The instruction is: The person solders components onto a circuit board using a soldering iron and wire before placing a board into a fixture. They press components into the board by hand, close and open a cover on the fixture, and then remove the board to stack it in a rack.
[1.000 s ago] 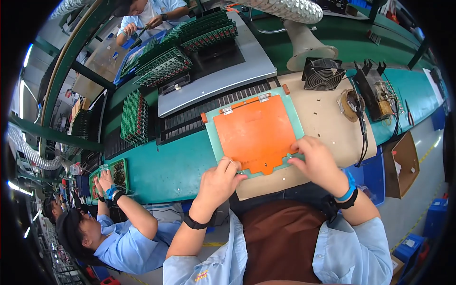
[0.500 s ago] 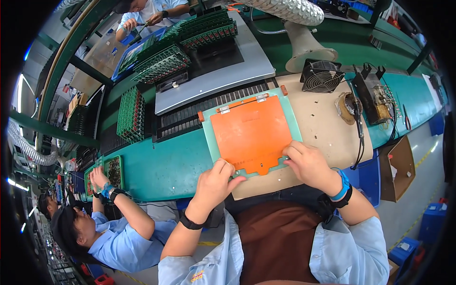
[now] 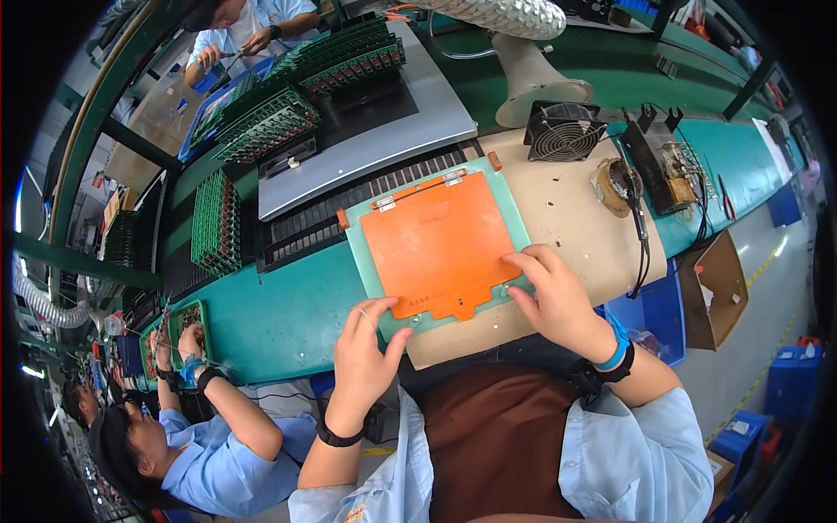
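In front of me lies a flat fixture: an orange lid (image 3: 440, 240) hinged along its far edge onto a pale green base plate (image 3: 364, 261). The lid lies down flat on the plate, hiding whatever is beneath it. My left hand (image 3: 362, 353) is at the near left corner, thumb and fingers apart, fingertips by the plate's edge. At the near right corner my right hand (image 3: 556, 301) has its fingers spread, the fingertips reaching the lid's right side. Small metal knobs show on the plate near both thumbs. Neither hand holds anything.
Brown paper (image 3: 558, 222) lies under the fixture. A black fan (image 3: 565, 132), a soldering iron stand (image 3: 617, 185) and a fume funnel (image 3: 536, 83) stand beyond. Green circuit boards (image 3: 216, 222) are stacked at left. One co-worker (image 3: 209, 436) sits left; another works across the bench.
Both hands have loosened from the fixture's near corners, their fingers spreading apart. The whole view has shifted slightly. The left co-worker's hands have moved apart over the green tray.
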A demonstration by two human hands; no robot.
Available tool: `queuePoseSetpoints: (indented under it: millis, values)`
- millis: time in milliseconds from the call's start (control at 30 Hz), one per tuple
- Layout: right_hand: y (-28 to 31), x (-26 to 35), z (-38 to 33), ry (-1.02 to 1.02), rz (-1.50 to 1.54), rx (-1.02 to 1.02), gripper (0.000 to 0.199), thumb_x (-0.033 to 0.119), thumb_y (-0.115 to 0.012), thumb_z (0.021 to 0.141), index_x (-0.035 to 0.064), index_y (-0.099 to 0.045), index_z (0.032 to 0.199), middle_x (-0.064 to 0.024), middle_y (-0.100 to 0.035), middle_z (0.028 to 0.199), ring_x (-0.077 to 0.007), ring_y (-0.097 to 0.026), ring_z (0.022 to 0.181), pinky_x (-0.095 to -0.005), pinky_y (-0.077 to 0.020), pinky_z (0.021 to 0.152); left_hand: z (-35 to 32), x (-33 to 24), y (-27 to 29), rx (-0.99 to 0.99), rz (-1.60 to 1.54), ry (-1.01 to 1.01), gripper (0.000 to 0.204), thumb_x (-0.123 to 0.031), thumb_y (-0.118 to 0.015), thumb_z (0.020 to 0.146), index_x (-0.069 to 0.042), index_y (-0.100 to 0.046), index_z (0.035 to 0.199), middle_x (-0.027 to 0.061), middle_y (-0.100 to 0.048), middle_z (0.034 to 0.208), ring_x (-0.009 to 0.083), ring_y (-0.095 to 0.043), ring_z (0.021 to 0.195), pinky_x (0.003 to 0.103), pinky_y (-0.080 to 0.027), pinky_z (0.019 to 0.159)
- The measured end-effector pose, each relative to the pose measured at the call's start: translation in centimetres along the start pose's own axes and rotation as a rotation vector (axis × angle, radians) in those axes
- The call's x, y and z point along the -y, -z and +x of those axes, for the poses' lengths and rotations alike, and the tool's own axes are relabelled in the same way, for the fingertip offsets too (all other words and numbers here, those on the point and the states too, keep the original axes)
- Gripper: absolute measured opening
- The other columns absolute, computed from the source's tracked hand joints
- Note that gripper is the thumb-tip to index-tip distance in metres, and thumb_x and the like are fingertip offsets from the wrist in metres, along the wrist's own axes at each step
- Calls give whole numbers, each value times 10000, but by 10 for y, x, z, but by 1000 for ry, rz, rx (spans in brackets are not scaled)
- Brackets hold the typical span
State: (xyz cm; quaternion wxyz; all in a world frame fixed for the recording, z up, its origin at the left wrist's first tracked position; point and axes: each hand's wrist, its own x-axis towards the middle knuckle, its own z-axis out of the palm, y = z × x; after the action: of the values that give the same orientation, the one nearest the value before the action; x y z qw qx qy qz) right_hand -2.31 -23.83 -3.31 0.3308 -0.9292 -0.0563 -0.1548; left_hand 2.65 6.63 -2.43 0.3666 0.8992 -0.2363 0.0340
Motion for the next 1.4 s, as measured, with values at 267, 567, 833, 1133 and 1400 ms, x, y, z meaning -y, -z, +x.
queuePoseSetpoints:
  millis: [267,567,833,1133,1400]
  values:
    - [19,-13,8,-301,624,95,360,-41,-673,934,20,-626,1286,-62,-655,1183,-112,-637,895,-282,-527,754,3,-4,18,-15,-237,158,433,-13,-831,829,-47,-696,1240,44,-674,1201,35,-322,570,234,-318,536]
    - [46,23,55,-87,838,-157,383,7,-687,945,29,-611,1319,-84,-649,1263,-150,-665,1040,-271,-524,867,81,-36,66,-288,126,-158,242,-5,-755,909,-66,-796,1140,83,-714,982,130,-603,734,267,-454,614]
    - [-20,7,81,402,-131,221,668,174,-847,801,83,-570,1402,-206,-566,1423,-373,-558,1302,-446,-477,1060,111,-34,70,-350,125,-168,174,-84,-733,970,-54,-795,1130,66,-714,928,135,-631,737,282,-480,632]
    - [-33,8,88,584,-394,236,703,292,-840,786,91,-569,1403,-221,-551,1451,-390,-521,1355,-496,-407,1142,116,-32,70,-367,42,-153,161,-102,-720,990,-48,-797,1121,46,-710,919,117,-612,710,258,-466,613]
    - [-14,18,90,683,-454,92,482,184,-694,854,64,-624,1315,-167,-662,1305,-321,-637,1207,-442,-487,1054,126,-35,77,-334,109,-138,172,-90,-722,976,-30,-786,1123,78,-711,912,184,-680,775,299,-527,702]
